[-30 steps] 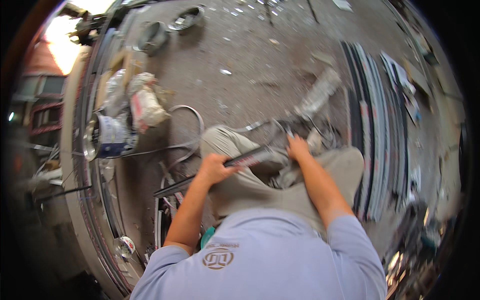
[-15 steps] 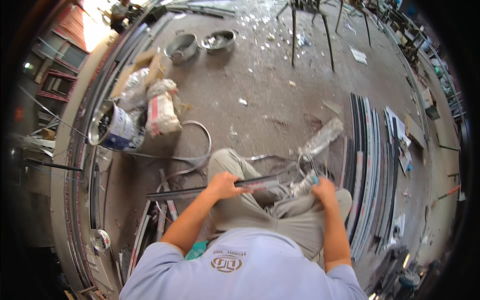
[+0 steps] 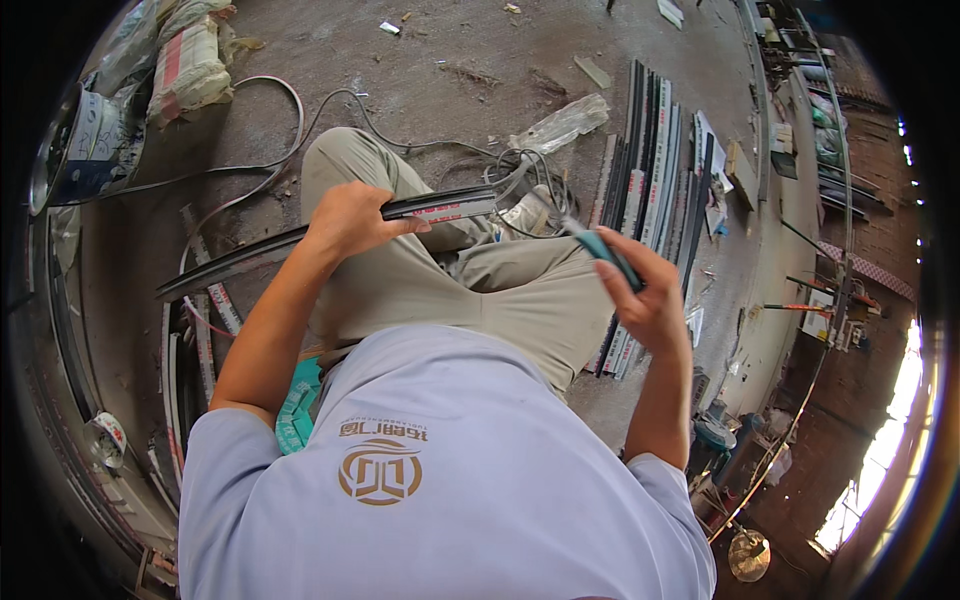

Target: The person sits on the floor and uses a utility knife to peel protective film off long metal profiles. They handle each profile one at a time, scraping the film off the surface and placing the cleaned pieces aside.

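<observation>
A: What lay around the person?

B: Sacks (image 3: 185, 65) and a bucket (image 3: 85, 135) at upper left, a cable (image 3: 290, 110) looping over the floor (image 3: 450, 60), a stack of metal strips (image 3: 655, 170) at right. The knees (image 3: 420, 270) sat under the work.

A: And the long piece?

B: A dark strip (image 3: 300, 240) lay across the lap, long axis running lower left to upper right, far end near a wire coil (image 3: 530, 180).

A: Grips?

B: Left hand (image 3: 350, 215) closed around the strip. Right hand (image 3: 650, 295) closed on a teal-handled tool (image 3: 605, 255), tip aimed toward the strip's end.
</observation>
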A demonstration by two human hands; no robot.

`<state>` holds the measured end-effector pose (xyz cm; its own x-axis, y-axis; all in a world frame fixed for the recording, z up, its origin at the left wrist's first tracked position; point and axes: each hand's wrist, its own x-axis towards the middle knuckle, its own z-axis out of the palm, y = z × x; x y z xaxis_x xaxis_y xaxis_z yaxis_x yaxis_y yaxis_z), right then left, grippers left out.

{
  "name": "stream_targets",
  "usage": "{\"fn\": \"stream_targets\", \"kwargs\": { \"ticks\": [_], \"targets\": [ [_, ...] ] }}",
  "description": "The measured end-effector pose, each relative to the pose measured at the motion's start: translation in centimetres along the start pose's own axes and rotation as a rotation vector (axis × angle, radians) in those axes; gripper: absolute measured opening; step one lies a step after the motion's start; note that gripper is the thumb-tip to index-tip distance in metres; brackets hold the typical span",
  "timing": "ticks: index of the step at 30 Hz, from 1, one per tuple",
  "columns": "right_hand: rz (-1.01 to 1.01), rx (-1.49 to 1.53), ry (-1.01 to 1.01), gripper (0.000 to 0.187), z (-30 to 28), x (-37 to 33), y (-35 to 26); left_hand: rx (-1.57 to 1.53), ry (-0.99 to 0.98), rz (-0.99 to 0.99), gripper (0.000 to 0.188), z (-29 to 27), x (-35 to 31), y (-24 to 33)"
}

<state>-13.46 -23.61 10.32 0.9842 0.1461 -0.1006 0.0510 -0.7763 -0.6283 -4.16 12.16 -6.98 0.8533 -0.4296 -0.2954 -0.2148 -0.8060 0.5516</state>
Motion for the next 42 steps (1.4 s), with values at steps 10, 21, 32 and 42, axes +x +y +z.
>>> {"fn": "stream_targets", "kwargs": {
  "ticks": [10,21,32,42],
  "targets": [
    [-0.159,-0.289,-0.160,0.034,3.8,3.5,-1.3,0.021,0.042,0.029,0.076,0.3,-1.0,-0.3],
    [-0.267,-0.321,-0.134,0.034,8.4,4.3,-3.1,-0.009,0.083,0.061,0.074,0.5,-1.0,-0.2],
    [-0.122,-0.352,-0.178,0.038,2.3,2.9,-1.4,0.013,0.059,0.064,0.075,0.9,-0.8,-0.3],
    [-0.240,-0.369,-0.165,0.033,7.8,5.2,-3.1,0.041,0.000,0.034,0.080,0.2,-0.9,0.2]
  ]
}}
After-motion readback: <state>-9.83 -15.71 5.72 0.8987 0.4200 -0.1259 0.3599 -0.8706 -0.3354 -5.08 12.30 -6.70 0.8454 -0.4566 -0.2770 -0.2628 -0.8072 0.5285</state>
